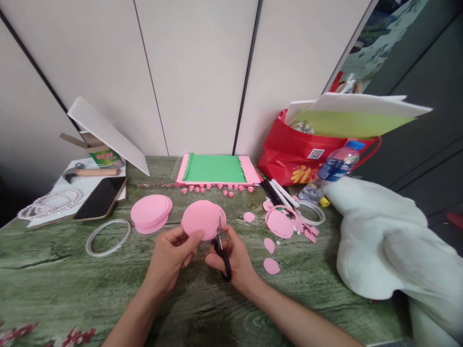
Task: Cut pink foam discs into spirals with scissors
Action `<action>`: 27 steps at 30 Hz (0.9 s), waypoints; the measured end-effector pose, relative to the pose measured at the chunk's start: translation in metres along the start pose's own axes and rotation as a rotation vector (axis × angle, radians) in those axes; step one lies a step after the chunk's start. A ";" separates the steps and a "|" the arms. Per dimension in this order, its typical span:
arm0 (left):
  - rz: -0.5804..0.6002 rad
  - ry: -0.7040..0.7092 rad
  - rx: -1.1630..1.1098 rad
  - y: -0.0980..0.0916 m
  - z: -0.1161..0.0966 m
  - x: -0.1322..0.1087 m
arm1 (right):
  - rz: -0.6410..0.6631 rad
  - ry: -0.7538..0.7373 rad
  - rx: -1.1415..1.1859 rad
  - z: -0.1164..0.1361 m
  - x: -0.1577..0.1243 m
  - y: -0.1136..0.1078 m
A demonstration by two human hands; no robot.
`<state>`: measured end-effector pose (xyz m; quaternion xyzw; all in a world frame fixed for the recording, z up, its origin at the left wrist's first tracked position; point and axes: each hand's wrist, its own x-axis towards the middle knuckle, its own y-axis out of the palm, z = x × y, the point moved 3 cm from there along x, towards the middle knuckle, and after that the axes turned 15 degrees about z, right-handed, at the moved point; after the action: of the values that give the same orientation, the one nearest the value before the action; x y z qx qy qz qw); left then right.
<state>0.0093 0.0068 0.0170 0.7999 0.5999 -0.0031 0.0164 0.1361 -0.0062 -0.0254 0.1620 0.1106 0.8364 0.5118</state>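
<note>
My left hand [172, 254] pinches the lower edge of a small stack of pink paper circles [201, 218] held just above the green table [65, 279]. My right hand [235, 260] grips black-handled scissors [221, 248], whose blades point up into the right side of the held circles. Another pile of pink circles [150, 213] lies to the left. Small pink oval offcuts [271, 265] lie to the right of my right hand.
A tape ring [107, 236], a phone [102, 197], pearl beads [50, 201] and a hammer [91, 172] sit at left. Green and pink sheets [214, 168] lie at the back. A red bag [300, 154], water bottle [331, 171], pens [280, 193] and white cloth [383, 241] stand right.
</note>
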 end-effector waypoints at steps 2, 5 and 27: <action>-0.003 0.003 -0.011 0.000 0.000 0.000 | -0.002 0.004 0.006 0.000 0.000 0.000; -0.009 0.021 -0.029 -0.001 -0.001 -0.001 | -0.003 0.026 -0.005 0.000 -0.001 0.000; 0.014 -0.040 -0.038 0.000 0.001 -0.001 | 0.025 0.071 -0.033 -0.007 -0.002 0.003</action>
<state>0.0090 0.0059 0.0157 0.8034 0.5937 -0.0078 0.0437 0.1322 -0.0092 -0.0308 0.1252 0.1128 0.8497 0.4996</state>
